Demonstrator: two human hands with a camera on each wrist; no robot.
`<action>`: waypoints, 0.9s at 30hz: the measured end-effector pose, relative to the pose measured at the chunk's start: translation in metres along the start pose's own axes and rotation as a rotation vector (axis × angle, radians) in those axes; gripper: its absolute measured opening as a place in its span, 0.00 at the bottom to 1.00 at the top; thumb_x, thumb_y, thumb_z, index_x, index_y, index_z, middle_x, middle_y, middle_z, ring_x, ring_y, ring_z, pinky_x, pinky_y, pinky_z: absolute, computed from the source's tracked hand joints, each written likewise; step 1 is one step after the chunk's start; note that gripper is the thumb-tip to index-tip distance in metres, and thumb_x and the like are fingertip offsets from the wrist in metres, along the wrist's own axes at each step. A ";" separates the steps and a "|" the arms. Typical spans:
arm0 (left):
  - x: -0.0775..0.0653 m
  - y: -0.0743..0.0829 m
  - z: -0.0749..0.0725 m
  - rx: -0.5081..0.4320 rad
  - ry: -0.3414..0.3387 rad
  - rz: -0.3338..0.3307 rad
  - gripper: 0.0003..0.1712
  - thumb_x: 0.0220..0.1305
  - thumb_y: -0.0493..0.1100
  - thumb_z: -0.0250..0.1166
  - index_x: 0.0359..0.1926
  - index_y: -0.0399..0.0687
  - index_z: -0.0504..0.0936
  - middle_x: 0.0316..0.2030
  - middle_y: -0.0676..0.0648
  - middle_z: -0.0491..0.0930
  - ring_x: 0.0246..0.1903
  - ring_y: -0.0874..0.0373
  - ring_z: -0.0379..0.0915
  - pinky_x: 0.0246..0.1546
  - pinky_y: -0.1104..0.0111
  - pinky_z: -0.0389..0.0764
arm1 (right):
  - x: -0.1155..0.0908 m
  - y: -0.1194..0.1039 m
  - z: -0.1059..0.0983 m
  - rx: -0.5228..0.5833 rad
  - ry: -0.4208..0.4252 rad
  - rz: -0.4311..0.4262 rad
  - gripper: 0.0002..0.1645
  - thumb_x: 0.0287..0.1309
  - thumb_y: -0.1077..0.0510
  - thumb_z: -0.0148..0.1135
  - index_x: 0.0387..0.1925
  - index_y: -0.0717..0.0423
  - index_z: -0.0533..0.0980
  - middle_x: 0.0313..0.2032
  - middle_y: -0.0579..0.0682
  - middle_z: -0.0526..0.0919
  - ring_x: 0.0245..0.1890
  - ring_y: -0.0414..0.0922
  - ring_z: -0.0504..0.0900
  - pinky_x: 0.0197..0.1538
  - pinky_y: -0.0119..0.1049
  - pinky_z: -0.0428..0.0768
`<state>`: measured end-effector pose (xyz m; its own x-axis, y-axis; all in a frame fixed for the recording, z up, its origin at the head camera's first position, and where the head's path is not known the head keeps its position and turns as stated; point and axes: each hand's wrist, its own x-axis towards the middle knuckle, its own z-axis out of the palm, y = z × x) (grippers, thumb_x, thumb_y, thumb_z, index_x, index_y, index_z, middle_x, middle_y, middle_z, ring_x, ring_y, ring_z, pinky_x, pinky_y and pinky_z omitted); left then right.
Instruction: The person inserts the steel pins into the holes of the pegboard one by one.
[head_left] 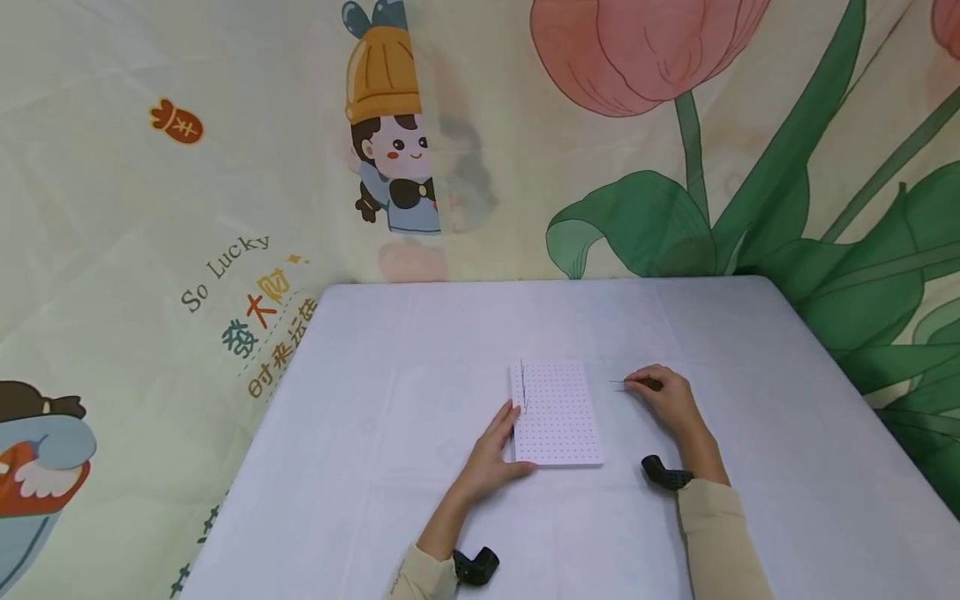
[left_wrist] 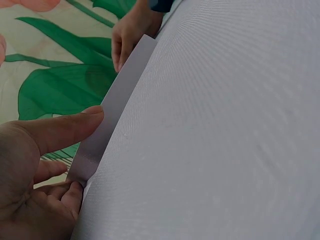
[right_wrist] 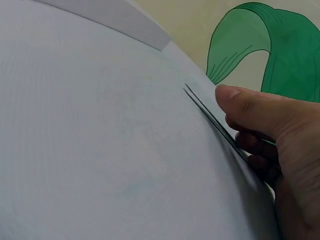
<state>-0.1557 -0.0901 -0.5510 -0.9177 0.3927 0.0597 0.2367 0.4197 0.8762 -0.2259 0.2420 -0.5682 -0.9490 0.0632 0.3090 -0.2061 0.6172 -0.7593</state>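
A white board (head_left: 558, 425) with rows of small holes lies flat on the table. My left hand (head_left: 487, 467) rests against its near left corner, straight fingers along the left side and thumb at the near edge. In the left wrist view the thumb (left_wrist: 75, 130) touches the board's side wall (left_wrist: 117, 90). Thin dark lines, like wire or a needle, show over the board's left columns (head_left: 523, 387). To the right of the board, my right hand (head_left: 667, 404) pinches tweezers (right_wrist: 212, 120) between thumb and fingers. Their two slim tips point toward the board, slightly apart.
A white cloth covers the table (head_left: 397, 375). Behind it hangs a printed backdrop (head_left: 480, 250) with a tulip, leaves and a cartoon figure. Black wrist devices (head_left: 477, 567) are worn at both sleeves.
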 end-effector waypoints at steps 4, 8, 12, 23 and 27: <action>0.000 0.000 0.000 -0.008 0.001 -0.002 0.54 0.42 0.39 0.74 0.69 0.39 0.55 0.71 0.46 0.45 0.68 0.52 0.42 0.66 0.62 0.52 | 0.001 0.000 -0.001 -0.071 -0.036 -0.044 0.06 0.48 0.58 0.69 0.29 0.56 0.83 0.32 0.49 0.81 0.33 0.43 0.72 0.34 0.33 0.70; 0.000 0.001 0.000 -0.007 0.005 -0.009 0.54 0.42 0.39 0.74 0.69 0.40 0.55 0.71 0.46 0.45 0.68 0.53 0.43 0.65 0.62 0.53 | 0.002 -0.002 0.000 -0.114 -0.054 -0.077 0.05 0.47 0.59 0.69 0.27 0.56 0.83 0.31 0.48 0.80 0.33 0.43 0.70 0.34 0.35 0.69; 0.001 0.001 -0.001 -0.004 0.005 -0.011 0.54 0.42 0.39 0.74 0.69 0.40 0.55 0.71 0.47 0.45 0.68 0.53 0.42 0.65 0.62 0.53 | 0.003 -0.005 0.001 -0.127 -0.047 -0.112 0.02 0.46 0.63 0.69 0.25 0.58 0.82 0.29 0.49 0.81 0.32 0.44 0.70 0.33 0.34 0.68; 0.001 0.001 -0.001 0.006 0.004 -0.006 0.55 0.42 0.41 0.75 0.69 0.42 0.54 0.71 0.48 0.45 0.68 0.52 0.43 0.65 0.62 0.53 | 0.002 -0.009 0.001 -0.148 -0.064 -0.138 0.03 0.47 0.64 0.68 0.24 0.59 0.80 0.29 0.50 0.80 0.33 0.46 0.71 0.36 0.38 0.71; 0.001 0.001 -0.001 -0.005 0.001 -0.010 0.55 0.42 0.41 0.75 0.69 0.42 0.54 0.71 0.48 0.45 0.68 0.53 0.43 0.65 0.62 0.54 | 0.001 -0.008 0.002 -0.166 -0.069 -0.144 0.03 0.47 0.65 0.68 0.26 0.59 0.80 0.29 0.51 0.80 0.34 0.47 0.72 0.38 0.42 0.72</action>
<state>-0.1563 -0.0900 -0.5499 -0.9205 0.3873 0.0512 0.2254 0.4194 0.8794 -0.2256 0.2355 -0.5626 -0.9280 -0.0850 0.3628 -0.3035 0.7370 -0.6039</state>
